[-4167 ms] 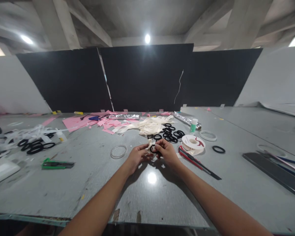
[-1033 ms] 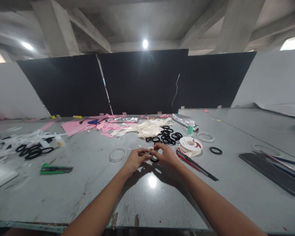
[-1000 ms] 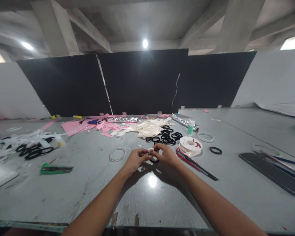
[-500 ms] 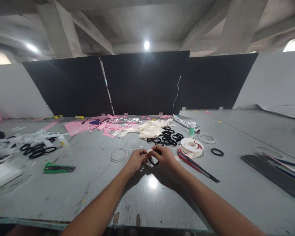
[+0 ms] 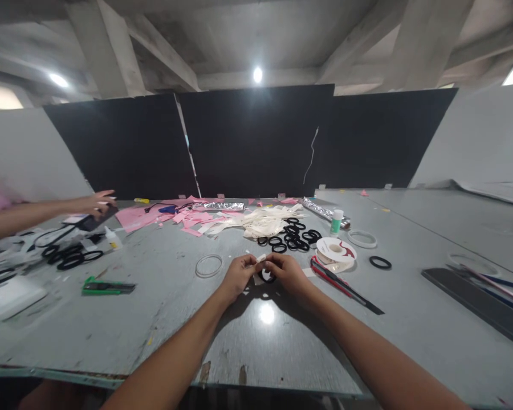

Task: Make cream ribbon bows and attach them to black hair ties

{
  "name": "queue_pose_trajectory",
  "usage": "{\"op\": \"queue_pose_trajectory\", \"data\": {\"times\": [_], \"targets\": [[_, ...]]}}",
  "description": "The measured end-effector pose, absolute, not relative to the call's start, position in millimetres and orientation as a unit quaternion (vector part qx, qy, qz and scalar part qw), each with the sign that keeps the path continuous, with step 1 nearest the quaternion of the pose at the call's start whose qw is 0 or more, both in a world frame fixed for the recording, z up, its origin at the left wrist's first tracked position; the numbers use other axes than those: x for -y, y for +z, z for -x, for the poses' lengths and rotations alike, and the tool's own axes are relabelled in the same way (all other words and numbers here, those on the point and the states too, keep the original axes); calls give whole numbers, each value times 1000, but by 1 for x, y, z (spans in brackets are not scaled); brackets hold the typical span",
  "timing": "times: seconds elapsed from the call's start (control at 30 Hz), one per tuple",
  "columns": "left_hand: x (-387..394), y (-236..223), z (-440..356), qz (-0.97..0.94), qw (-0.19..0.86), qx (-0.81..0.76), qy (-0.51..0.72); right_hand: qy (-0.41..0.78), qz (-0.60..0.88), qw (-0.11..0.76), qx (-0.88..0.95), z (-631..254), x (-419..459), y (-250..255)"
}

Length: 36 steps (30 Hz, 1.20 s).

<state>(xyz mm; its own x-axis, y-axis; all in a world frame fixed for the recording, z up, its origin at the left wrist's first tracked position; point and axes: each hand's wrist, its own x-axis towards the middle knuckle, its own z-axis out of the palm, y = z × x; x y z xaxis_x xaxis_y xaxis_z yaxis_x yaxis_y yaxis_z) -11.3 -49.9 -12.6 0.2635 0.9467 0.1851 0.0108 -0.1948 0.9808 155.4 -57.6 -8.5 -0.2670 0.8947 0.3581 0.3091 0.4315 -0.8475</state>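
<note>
My left hand (image 5: 238, 274) and my right hand (image 5: 285, 271) meet over the middle of the table, both with fingers pinched. Between them is a black ring (image 5: 267, 278), partly covered by my fingers. A cream ribbon (image 5: 260, 259) shows at the fingertips, around the top of the ring; how it is wrapped is hidden. More ribbon runs beneath my right hand toward the white spool (image 5: 336, 250). Right of that hand lies a red and black utility knife (image 5: 342, 283). A thin pale ring (image 5: 208, 266) rests left of my left hand.
Behind my hands are a pile of black rings (image 5: 294, 236) and cream strips (image 5: 260, 221). A glue stick (image 5: 336, 221) stands right of them. At left lie a green cutter (image 5: 106, 286) and pink paper (image 5: 132, 216). Another person's hand (image 5: 98, 204) holds a dark object there.
Another person's arm has come in from the left, over the white strips. My hands stay together, and more cream ribbon shows around the black ring. The view has shifted slightly.
</note>
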Motion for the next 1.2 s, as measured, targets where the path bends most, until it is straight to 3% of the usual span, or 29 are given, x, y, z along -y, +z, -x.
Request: {"op": "queue_pose_trajectory", "data": {"times": [0.73,0.9,1.03,1.2], "targets": [[43,-10,10,-531,600,-364,475,352,448,463,679,-165,48,-11],[44,-8,6,-559,570,-394,455,270,481,440,709,-164,51,-9],[43,-7,6,-519,586,-402,475,99,485,474,728,-162,63,0],[47,-4,8,-427,649,-375,506,24,445,385,808,-153,78,11]]}}
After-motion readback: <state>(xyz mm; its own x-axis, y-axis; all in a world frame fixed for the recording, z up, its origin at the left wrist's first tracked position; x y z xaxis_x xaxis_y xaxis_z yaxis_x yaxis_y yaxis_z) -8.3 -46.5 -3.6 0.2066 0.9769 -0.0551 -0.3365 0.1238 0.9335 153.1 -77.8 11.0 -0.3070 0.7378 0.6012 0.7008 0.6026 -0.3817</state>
